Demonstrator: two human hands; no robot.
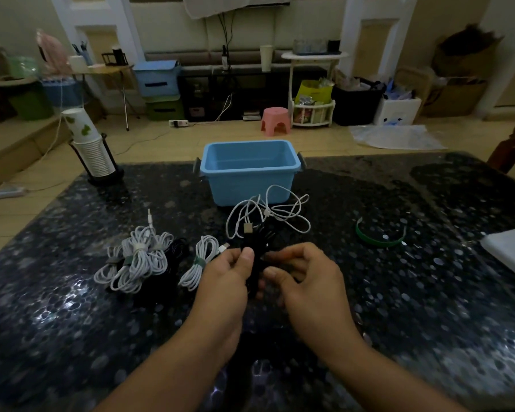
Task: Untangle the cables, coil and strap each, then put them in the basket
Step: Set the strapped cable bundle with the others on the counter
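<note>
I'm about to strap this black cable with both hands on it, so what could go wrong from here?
1. The black coiled cable that the left hand and right hand hold seems to run into the loose white cable tangle; lifting may drag it along.
2. The green strap lies away to the right, so one hand must let go, and the coil may spring open.
3. The blue plastic basket looks empty; strapped white cable bundles wait on the left.

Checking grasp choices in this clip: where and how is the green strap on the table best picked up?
Pinch the green strap at one of its raised ends, coming from above. It lies as an open curve on the table, apart from the loose white cable, and its tips appear to lift off the surface while the middle lies flat. The right hand looks nearer.
</note>
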